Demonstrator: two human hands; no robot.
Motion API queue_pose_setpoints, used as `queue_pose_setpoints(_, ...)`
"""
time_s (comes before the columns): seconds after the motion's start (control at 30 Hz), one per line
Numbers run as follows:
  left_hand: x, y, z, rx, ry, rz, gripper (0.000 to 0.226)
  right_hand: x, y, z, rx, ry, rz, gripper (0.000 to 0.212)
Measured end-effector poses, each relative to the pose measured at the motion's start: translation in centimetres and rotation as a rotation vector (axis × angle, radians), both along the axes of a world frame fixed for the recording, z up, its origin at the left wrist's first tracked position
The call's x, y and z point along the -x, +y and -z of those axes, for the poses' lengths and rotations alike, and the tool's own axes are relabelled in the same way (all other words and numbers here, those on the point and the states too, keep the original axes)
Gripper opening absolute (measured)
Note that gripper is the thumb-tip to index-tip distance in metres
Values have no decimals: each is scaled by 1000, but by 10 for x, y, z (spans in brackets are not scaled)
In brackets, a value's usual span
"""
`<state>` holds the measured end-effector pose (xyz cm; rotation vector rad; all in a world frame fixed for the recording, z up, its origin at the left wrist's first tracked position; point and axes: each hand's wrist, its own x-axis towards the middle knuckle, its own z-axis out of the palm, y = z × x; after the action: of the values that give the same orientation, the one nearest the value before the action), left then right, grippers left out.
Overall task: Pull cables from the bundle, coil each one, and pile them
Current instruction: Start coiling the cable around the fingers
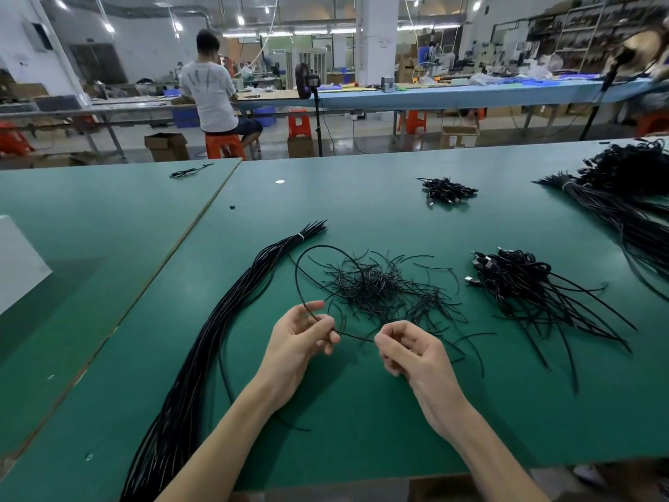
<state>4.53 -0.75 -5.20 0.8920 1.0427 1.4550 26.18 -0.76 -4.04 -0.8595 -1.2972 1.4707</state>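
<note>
- A single thin black cable (354,336) runs taut between two bare hands low over a green bench (362,411). Its free length arcs up from the left hand toward 12 o'clock before dropping into the litter beyond.
- The cable looks light, limp and smooth-jacketed. It should bend into a coil easily but spring open if released, so a hold near one end looks best, with the rest fed round in loops.
- The left hand (302,335) pinches the cable between thumb and forefinger, its fingers (322,326) closed on it and the others loosely curled.
- The right hand (409,351) nips the same strand at its fingers (385,336), drawn together on the cable.
- The source bundle (231,313), long black cables bound near the top by a white tie (298,235), lies at 9 o'clock of the hands.
- A heap of short black ties (376,288) sits at 12 o'clock, just beyond the hands.
- The pile of coiled cables (514,277) rests at 2 o'clock, with a smaller pile (447,190) farther off at 1 o'clock.
</note>
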Motion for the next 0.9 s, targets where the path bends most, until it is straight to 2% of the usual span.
queue_pose_setpoints(0.07,-3,0,2,7,151,-121,66,-2,0,-2,42,69,-28,21)
queue_pose_setpoints(0.2,-8,-4,3,-69,602,-333,95,-3,2,-4,95,145,-51,35)
queue_pose_setpoints(0.3,-12,-6,0,-132,833,-431,99,-4,4,-3,114,171,-57,44)
queue_pose_setpoints(0.37,-17,-11,-5,-221,989,-433,81,-4,4,-2,106,166,-73,46)
queue_pose_setpoints(0.47,-21,-17,-8,-486,1106,-278,22,-4,3,-1,83,140,-100,47)
queue_pose_setpoints(0.5,-22,-20,-8,-518,1123,-196,14,-4,3,-1,81,133,-108,45)
queue_pose_setpoints(0.67,-29,-27,-5,-445,1104,65,40,-1,0,-3,-18,3,-138,34)
queue_pose_setpoints(0.77,-34,-25,-10,-331,924,186,43,1,-1,-3,-84,-93,-122,33)
queue_pose_setpoints(0.9,-37,-21,-20,-151,598,439,52,0,0,-3,-105,-128,-156,34)
